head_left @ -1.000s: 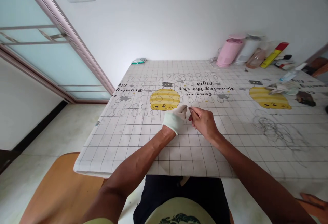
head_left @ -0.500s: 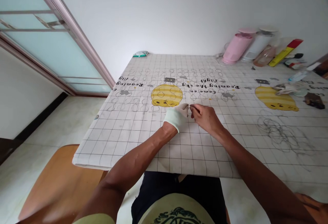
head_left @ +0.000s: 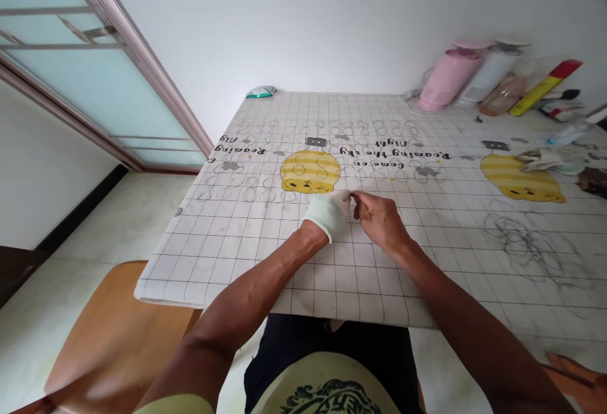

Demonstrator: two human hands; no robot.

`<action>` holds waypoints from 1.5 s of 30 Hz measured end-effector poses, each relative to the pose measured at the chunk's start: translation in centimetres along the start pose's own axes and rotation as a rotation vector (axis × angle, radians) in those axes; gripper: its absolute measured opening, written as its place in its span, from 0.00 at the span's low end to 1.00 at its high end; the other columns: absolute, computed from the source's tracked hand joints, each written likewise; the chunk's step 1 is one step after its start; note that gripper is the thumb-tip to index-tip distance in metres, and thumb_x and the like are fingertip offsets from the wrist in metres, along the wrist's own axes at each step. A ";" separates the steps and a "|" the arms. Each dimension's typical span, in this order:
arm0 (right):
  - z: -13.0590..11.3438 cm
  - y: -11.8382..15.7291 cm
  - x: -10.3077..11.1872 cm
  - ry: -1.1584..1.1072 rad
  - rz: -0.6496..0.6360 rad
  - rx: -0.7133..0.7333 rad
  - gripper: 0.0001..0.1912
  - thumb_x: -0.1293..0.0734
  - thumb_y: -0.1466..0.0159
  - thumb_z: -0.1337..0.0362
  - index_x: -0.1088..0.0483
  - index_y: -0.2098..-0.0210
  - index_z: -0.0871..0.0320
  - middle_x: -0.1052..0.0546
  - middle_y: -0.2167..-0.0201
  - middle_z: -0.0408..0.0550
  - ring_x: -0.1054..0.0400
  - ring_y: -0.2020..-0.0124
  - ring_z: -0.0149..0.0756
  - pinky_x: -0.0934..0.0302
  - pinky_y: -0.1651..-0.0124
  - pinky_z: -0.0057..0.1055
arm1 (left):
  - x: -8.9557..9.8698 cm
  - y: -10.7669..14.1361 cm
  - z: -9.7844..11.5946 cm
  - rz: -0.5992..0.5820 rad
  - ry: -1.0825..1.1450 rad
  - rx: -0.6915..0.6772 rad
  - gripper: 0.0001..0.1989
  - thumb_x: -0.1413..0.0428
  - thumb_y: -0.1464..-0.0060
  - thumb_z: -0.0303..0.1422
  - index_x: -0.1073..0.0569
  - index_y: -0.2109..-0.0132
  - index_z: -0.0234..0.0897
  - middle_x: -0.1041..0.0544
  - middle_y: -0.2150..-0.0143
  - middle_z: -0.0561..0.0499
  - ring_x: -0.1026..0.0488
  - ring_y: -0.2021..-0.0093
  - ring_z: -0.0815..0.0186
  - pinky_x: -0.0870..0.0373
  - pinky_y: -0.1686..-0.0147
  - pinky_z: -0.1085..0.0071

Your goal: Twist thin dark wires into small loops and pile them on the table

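Note:
My left hand, in a pale glove with a light green cuff, is closed in a pinch above the table. My bare right hand is pinched too, its fingertips meeting the gloved ones. Whatever lies between the fingers is too small to make out. Beyond the hands, rows of thin dark strands shaped in loops lie across the printed tablecloth. A loose tangle of dark thin strands rests to the right of my right hand.
At the back right stand a pink cylinder, a white cylinder, and a yellow and red box. A crumpled pale glove lies at the right. A green and white packet sits at the far left corner; a wooden chair stands left.
The fingertips of both hands have come closer together and now touch. The view has shifted slightly, so the things at the right appear further right. The strands on the table look unmoved.

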State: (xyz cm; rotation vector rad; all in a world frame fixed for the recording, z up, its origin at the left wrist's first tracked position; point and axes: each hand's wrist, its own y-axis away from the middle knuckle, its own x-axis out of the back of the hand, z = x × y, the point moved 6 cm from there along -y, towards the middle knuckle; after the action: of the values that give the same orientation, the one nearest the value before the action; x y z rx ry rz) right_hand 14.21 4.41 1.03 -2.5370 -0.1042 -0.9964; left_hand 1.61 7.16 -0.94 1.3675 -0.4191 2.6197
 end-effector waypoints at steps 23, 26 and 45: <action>1.4 1.1 0.0 -0.380 0.042 -0.271 0.20 0.35 0.30 0.46 0.22 0.56 0.56 0.17 0.66 0.49 0.28 0.78 0.33 0.34 0.77 0.30 | -0.1 -0.9 -0.8 0.001 0.253 0.049 0.13 0.51 0.32 0.34 0.29 0.67 0.42 0.25 0.70 0.54 0.29 0.71 0.67 0.39 0.70 0.72; 1.2 1.2 -0.1 -0.398 0.078 -0.271 0.20 0.34 0.30 0.48 0.21 0.54 0.56 0.18 0.68 0.48 0.30 0.80 0.32 0.33 0.76 0.31 | -0.1 -0.8 -0.5 -0.009 0.211 -0.011 0.10 0.48 0.35 0.31 0.30 0.68 0.41 0.26 0.69 0.54 0.30 0.70 0.67 0.39 0.70 0.72; 1.9 0.8 0.5 -0.389 -0.053 -0.308 0.18 0.34 0.30 0.50 0.21 0.64 0.58 0.17 0.67 0.51 0.27 0.79 0.33 0.33 0.79 0.29 | -0.5 -0.5 0.3 -0.062 0.146 -0.104 0.10 0.47 0.36 0.29 0.29 0.68 0.40 0.28 0.70 0.54 0.33 0.71 0.67 0.41 0.71 0.69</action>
State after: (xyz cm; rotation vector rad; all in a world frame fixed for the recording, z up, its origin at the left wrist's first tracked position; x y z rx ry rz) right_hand 15.99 4.36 -0.18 -2.9991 -0.1387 -0.5575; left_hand 2.27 7.55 -1.14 1.1310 -0.4763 2.5866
